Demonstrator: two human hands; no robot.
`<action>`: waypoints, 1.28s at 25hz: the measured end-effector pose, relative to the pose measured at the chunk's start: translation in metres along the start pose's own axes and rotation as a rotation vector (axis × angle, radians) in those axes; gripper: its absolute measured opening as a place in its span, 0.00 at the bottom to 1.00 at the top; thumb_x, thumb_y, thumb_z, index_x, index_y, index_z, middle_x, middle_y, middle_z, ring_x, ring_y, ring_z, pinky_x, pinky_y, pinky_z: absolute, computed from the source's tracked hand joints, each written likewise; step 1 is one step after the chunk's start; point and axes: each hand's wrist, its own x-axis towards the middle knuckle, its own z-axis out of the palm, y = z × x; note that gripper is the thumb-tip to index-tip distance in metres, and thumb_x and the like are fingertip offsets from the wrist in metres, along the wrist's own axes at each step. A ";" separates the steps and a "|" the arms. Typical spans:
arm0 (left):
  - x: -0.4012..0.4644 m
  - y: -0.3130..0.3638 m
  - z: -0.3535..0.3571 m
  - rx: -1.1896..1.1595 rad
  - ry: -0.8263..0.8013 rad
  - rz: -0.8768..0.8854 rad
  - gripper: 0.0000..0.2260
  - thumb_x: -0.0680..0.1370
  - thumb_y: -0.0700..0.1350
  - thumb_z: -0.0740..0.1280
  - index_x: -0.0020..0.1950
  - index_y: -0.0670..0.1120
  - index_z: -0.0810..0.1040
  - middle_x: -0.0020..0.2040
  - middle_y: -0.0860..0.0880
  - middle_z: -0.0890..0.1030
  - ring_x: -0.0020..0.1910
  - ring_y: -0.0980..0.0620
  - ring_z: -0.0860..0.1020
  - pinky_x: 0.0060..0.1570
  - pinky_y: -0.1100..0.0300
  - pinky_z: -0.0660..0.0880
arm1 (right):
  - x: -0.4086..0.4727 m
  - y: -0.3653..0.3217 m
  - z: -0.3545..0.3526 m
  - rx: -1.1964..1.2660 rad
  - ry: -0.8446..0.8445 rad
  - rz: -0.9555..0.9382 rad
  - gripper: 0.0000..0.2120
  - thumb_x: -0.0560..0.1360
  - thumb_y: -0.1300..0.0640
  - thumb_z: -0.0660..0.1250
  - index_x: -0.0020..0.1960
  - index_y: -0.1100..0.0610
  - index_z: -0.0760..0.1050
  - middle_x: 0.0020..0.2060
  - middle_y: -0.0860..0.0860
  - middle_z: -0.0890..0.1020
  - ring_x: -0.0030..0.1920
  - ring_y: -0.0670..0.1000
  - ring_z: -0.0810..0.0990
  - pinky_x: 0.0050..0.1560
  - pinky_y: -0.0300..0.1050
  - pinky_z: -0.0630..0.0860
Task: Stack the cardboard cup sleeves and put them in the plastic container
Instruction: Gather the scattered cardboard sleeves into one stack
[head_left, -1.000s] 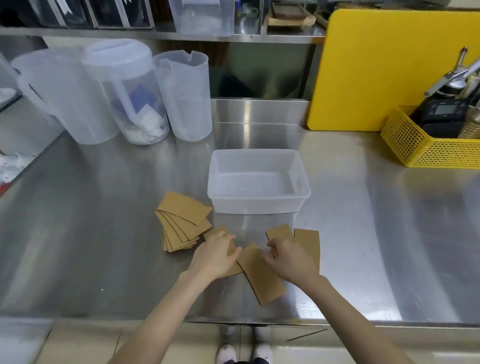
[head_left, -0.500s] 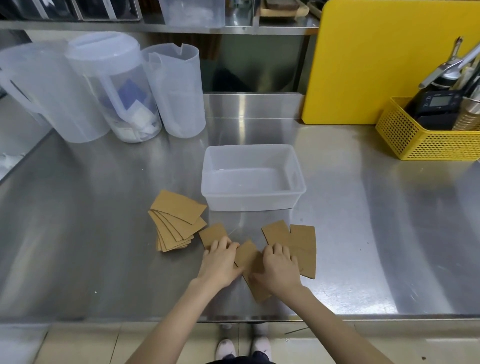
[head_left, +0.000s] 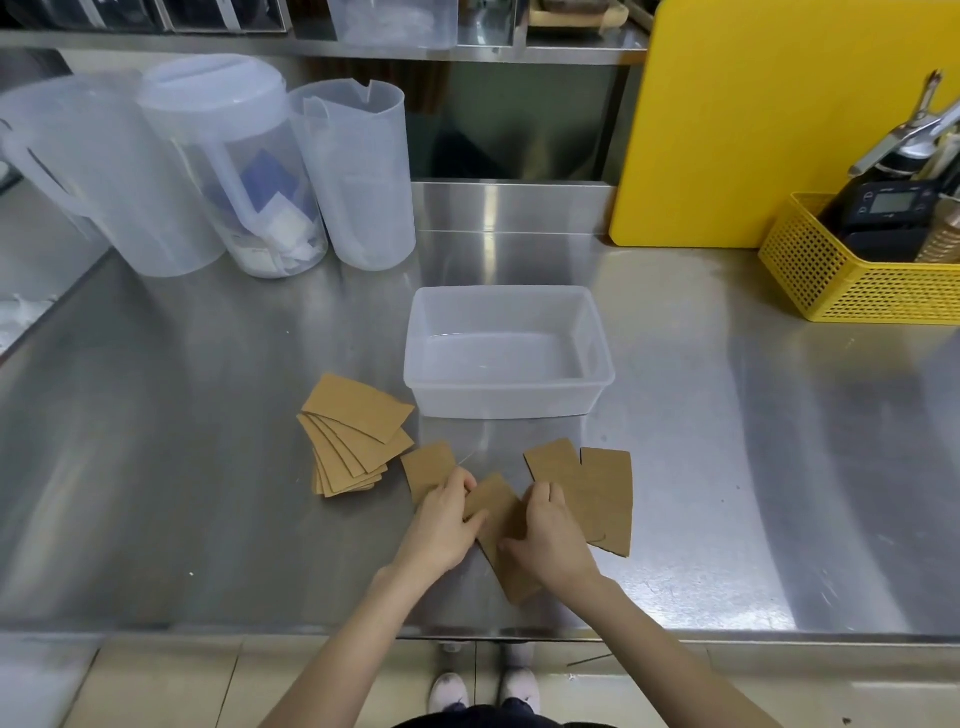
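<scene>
Our left hand (head_left: 444, 525) and right hand (head_left: 550, 540) pinch the two sides of one sleeve (head_left: 498, 512) lying flat on the tabletop (head_left: 208, 467), fingers curled over its edges. All places are told from the container (head_left: 509, 353): this sleeve lies just in front of it, a second (head_left: 428, 467) front-left, two more (head_left: 587, 483) front-right, partly under our right hand. A fanned stack (head_left: 356, 436) lies at its left front corner, and the container holds no sleeves
</scene>
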 end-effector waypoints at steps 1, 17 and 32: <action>0.001 -0.001 -0.003 -0.088 0.016 -0.027 0.07 0.75 0.45 0.64 0.50 0.47 0.67 0.48 0.47 0.76 0.44 0.51 0.72 0.42 0.62 0.67 | 0.001 0.002 -0.001 0.045 0.007 -0.009 0.15 0.71 0.60 0.68 0.50 0.58 0.63 0.49 0.54 0.67 0.45 0.53 0.70 0.43 0.40 0.67; -0.004 -0.030 -0.028 -0.684 0.078 -0.179 0.08 0.76 0.38 0.61 0.39 0.48 0.66 0.41 0.48 0.77 0.42 0.53 0.77 0.33 0.71 0.77 | 0.012 0.030 -0.027 -0.183 0.190 0.271 0.28 0.71 0.44 0.66 0.59 0.64 0.65 0.59 0.62 0.67 0.60 0.62 0.67 0.59 0.51 0.67; -0.010 -0.027 -0.022 -0.694 0.097 -0.250 0.03 0.77 0.39 0.59 0.49 0.42 0.65 0.48 0.43 0.79 0.49 0.49 0.78 0.36 0.70 0.78 | 0.013 0.026 -0.038 0.374 0.256 0.111 0.16 0.72 0.66 0.64 0.58 0.60 0.64 0.37 0.48 0.73 0.38 0.54 0.72 0.34 0.42 0.68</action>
